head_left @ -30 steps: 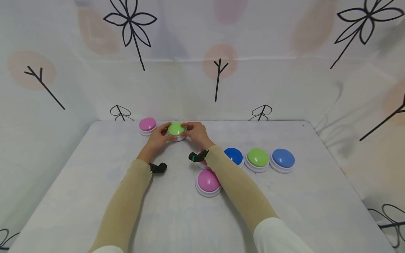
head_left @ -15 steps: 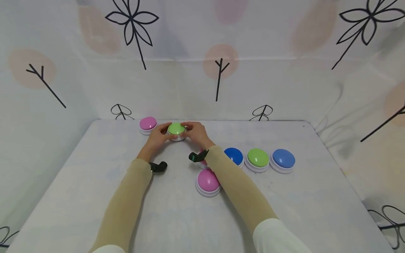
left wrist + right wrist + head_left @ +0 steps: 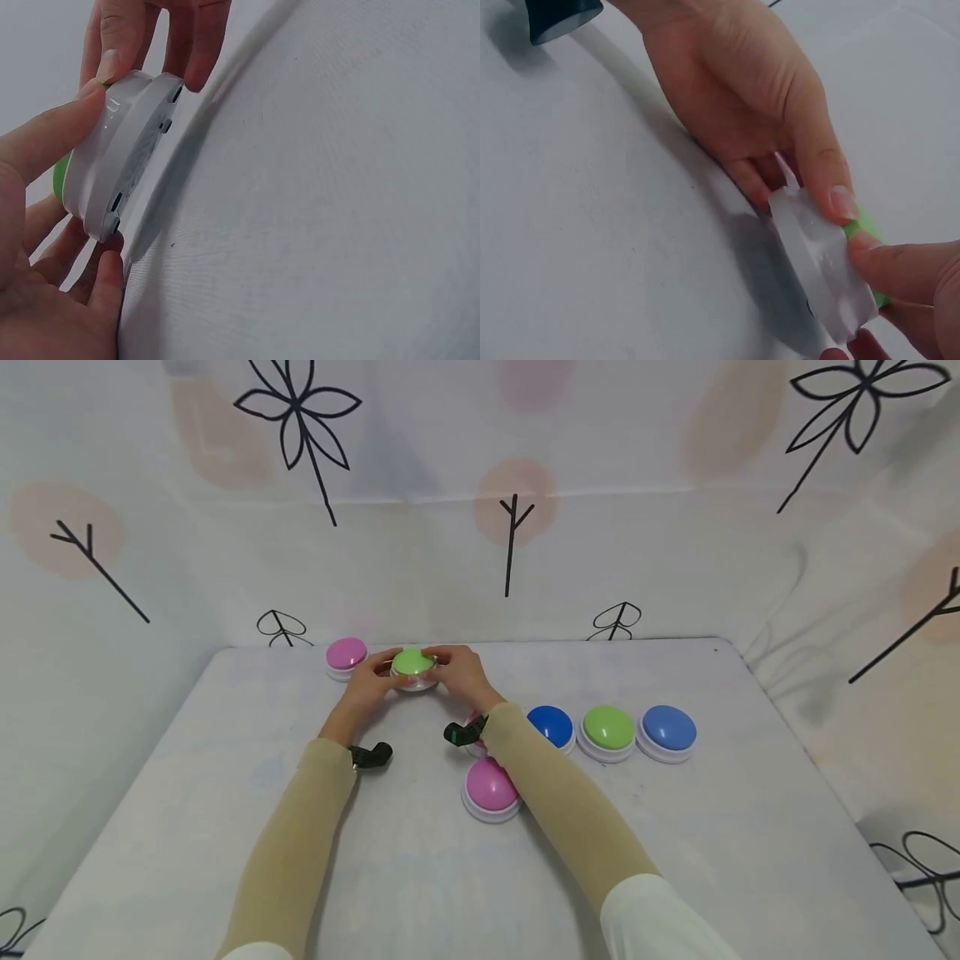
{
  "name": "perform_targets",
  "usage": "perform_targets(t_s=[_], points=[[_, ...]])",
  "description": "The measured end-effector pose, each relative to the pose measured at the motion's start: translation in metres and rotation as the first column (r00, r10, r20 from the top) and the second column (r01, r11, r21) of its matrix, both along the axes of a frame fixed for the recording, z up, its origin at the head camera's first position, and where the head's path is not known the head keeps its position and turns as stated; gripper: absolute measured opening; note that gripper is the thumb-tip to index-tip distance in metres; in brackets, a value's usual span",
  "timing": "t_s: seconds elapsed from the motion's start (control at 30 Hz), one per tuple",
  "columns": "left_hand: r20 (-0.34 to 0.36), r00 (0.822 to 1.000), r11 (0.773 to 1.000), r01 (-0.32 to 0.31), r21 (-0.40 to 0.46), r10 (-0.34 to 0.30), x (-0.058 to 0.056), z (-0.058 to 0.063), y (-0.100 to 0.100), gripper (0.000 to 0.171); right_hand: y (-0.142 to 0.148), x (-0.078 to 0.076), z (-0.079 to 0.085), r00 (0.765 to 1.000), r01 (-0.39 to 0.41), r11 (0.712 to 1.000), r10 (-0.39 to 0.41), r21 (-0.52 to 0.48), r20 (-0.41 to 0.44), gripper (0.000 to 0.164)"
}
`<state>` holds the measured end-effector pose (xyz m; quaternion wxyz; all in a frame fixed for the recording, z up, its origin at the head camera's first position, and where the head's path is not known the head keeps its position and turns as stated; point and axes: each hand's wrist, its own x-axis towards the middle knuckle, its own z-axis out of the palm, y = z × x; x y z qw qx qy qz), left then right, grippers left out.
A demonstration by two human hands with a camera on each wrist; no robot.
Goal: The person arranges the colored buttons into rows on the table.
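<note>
At the back left of the table, both hands hold a green push button (image 3: pixel 413 662) with a white round base. My left hand (image 3: pixel 366 687) grips its left side, thumb on the base near the green dome. From the opposite side my right hand (image 3: pixel 462 677) grips it, the two thumbs close together. The left wrist view shows small dark feet under the tilted button (image 3: pixel 127 142), with its shadow on the cloth beneath. A pink push button (image 3: pixel 347 653) stands just left of my left hand.
Right of the right forearm, a dark blue button (image 3: pixel 551 725), another green button (image 3: pixel 609 727) and a light blue button (image 3: pixel 669 727) stand in a row. A pink button (image 3: pixel 491 785) sits nearer, beside the sleeve; another is mostly hidden behind the right wrist. A patterned cloth wall (image 3: pixel 420 560) rises behind.
The head view has shifted slightly. Both hands keep their grip on the green button with hardly any movement, and the other buttons stay where they were.
</note>
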<state>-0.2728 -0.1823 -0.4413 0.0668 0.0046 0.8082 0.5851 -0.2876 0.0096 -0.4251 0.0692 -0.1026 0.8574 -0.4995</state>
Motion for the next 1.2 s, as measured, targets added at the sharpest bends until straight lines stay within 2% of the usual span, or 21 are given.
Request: perform_targets(t_s=[0.23, 0.43, 0.63, 0.87, 1.03, 1.2], points=[[-0.068, 0.998, 0.998, -0.010, -0.060, 0.006, 0.002, 0.007, -0.001, 0.072, 0.000, 0.001, 0.009, 1.000, -0.012, 1.000, 0.012, -0.025, 0.000, 0.040], [-0.063, 0.998, 0.999, -0.029, -0.046, 0.026, 0.004, 0.012, 0.001, 0.074, 0.003, 0.004, 0.018, 1.000, -0.013, 1.000, 0.013, -0.018, -0.001, 0.041], [-0.102, 0.995, 0.999, -0.027, -0.039, 0.023, 0.007, 0.019, 0.004, 0.072, 0.010, 0.006, 0.025, 0.999, -0.018, 1.000, 0.017, -0.020, -0.046, 0.043], [-0.144, 0.990, 0.998, -0.012, -0.055, 0.004, 0.012, 0.026, 0.015, 0.074, 0.026, 0.013, 0.033, 0.999, -0.031, 0.998, 0.029, -0.063, -0.040, 0.045], [-0.175, 0.984, 0.999, 0.009, -0.050, -0.018, 0.016, 0.030, 0.026, 0.074, 0.037, 0.022, 0.039, 0.999, -0.019, 0.999, 0.017, -0.046, -0.042, 0.044], [-0.168, 0.985, 0.999, 0.030, -0.041, -0.036, 0.021, 0.033, 0.036, 0.073, 0.049, 0.031, 0.045, 0.999, -0.016, 1.000, 0.015, -0.020, -0.049, 0.044]])
